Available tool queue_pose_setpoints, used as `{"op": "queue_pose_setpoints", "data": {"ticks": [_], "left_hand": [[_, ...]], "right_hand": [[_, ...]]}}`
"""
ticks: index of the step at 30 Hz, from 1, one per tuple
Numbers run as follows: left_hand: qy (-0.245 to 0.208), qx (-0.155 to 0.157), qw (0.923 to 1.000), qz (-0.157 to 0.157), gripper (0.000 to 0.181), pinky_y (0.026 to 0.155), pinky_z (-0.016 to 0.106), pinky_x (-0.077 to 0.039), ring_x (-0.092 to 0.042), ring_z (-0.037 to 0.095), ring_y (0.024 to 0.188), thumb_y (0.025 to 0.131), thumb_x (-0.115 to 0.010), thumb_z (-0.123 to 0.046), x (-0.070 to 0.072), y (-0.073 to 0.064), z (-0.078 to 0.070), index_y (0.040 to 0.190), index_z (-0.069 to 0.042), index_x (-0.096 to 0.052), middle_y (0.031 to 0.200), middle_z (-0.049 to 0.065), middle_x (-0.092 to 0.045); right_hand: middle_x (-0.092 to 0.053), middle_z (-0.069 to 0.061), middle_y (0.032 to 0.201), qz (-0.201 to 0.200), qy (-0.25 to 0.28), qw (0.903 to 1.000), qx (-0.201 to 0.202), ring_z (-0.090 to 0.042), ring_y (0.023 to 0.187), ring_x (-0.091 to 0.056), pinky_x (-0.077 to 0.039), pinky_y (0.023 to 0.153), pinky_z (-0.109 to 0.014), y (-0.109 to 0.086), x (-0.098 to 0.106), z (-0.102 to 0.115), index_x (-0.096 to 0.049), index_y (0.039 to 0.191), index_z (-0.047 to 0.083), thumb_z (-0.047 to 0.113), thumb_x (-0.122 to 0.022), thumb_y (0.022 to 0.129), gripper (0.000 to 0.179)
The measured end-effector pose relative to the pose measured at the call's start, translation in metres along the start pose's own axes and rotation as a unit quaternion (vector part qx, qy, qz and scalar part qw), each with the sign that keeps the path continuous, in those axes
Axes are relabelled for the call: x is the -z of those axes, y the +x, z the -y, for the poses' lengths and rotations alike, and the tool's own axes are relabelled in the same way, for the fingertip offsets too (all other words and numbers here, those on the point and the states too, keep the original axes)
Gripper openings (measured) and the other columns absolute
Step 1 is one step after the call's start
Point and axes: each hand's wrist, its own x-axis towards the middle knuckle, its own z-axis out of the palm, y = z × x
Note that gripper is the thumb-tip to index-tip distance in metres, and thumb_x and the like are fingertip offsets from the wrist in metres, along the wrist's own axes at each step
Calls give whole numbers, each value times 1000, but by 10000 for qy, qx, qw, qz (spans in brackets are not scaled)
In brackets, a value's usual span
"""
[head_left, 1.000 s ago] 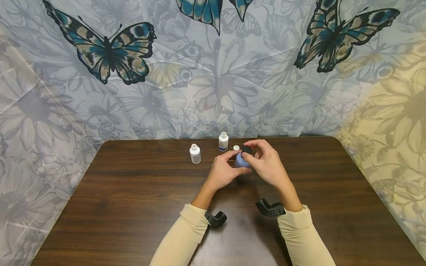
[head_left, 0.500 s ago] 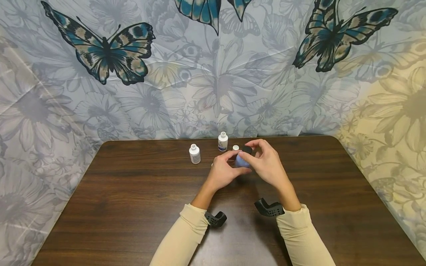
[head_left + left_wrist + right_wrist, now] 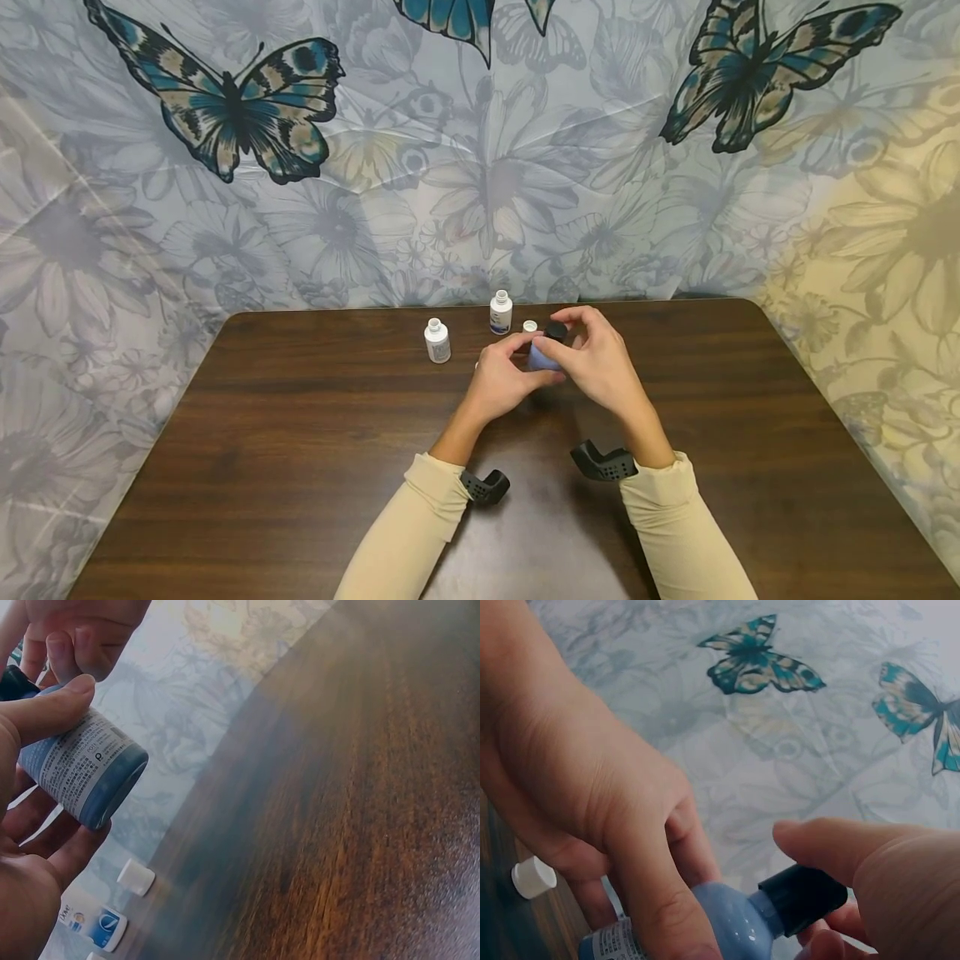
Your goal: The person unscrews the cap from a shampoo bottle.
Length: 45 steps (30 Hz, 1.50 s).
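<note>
A blue bottle [image 3: 542, 358] with a black cap [image 3: 556, 331] is held off the table between both hands. My left hand [image 3: 504, 382] grips the bottle's body, thumb on the near side and fingers beyond. In the left wrist view the bottle [image 3: 90, 769] lies tilted, its printed label facing the camera. My right hand [image 3: 602, 367] has its thumb and fingers curled about the black cap, which sits on the bottle's neck. The right wrist view shows that cap [image 3: 802, 898] under the right thumb, with other fingers below it; exact contact is partly hidden.
Two white bottles without caps, one at the left [image 3: 438, 342] and one farther back [image 3: 500, 313], stand upright near the table's back edge. A loose white cap [image 3: 529, 326] lies just behind the hands. Behind the brown table [image 3: 300, 467] hangs a butterfly-patterned cloth [image 3: 495, 183].
The right thumb has shifted slightly left across the cap. Both hands stay around the same bottle, and the head view has tilted a little downward.
</note>
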Motion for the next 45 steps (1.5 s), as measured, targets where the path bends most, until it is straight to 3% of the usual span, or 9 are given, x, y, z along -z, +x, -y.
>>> {"op": "queue_pose_setpoints", "data": {"ticks": [5,11,17,21,30,34,40,45], "left_hand": [[-20,66,10000,30,56,95,33,-59,-73,21,112,75,-92,-22,-1,0,-2,126,-15,-71,123,2,-74],[-28,116,9999,48,60,95,37,-60,-72,24,114,76,-92,-23,-1,-1,-3,130,-12,-69,127,5,-73],[-71,-11,10000,43,54,95,39,-59,-72,23,111,76,-92,-23,-1,-1,-1,125,-15,-71,123,4,-74],[-60,-49,10000,29,52,96,37,-59,-72,19,109,75,-92,-24,-2,-1,-1,123,-17,-72,120,2,-75],[-53,-13,10000,33,56,91,30,-60,-74,20,106,75,-92,-21,-2,-1,-2,127,-12,-71,121,5,-75],[9,-50,10000,-5,57,91,31,-60,-73,20,106,75,-92,-21,-2,-1,-1,127,-12,-70,122,5,-75],[-51,-174,9998,-4,52,92,35,-60,-73,18,104,75,-93,-21,-2,-2,-1,122,-14,-72,117,5,-76],[-68,-177,9998,8,51,93,36,-60,-73,18,105,75,-93,-23,-2,-1,0,121,-16,-73,116,4,-76]], "right_hand": [[-61,-8,104,-55,0,10000,52,-16,66,-50,-42,56,-26,0,1,1,-65,121,11,32,-78,91,39],[-58,-8,106,127,40,9994,312,-16,68,-49,-42,59,-25,-2,2,1,-67,127,14,19,-72,93,34],[-58,-9,117,61,215,9997,51,-13,65,-47,-41,55,-24,-1,2,2,-59,132,10,30,-78,91,50],[-57,-8,110,-51,135,9998,-109,-13,64,-46,-39,54,-25,-1,3,2,-61,123,10,37,-80,89,47],[-59,-7,109,22,98,9996,264,-15,68,-48,-41,58,-24,-3,4,2,-68,121,12,23,-77,92,33],[-59,-8,113,102,98,9994,320,-15,67,-48,-42,59,-24,-2,5,2,-67,125,13,21,-76,92,35],[-60,-11,120,39,87,10000,24,-21,76,-50,-42,61,-25,-2,6,3,-62,128,10,36,-78,90,48],[-61,-12,115,-56,124,9998,-145,-15,69,-50,-42,57,-25,-2,6,3,-62,122,9,39,-79,89,48]]}}
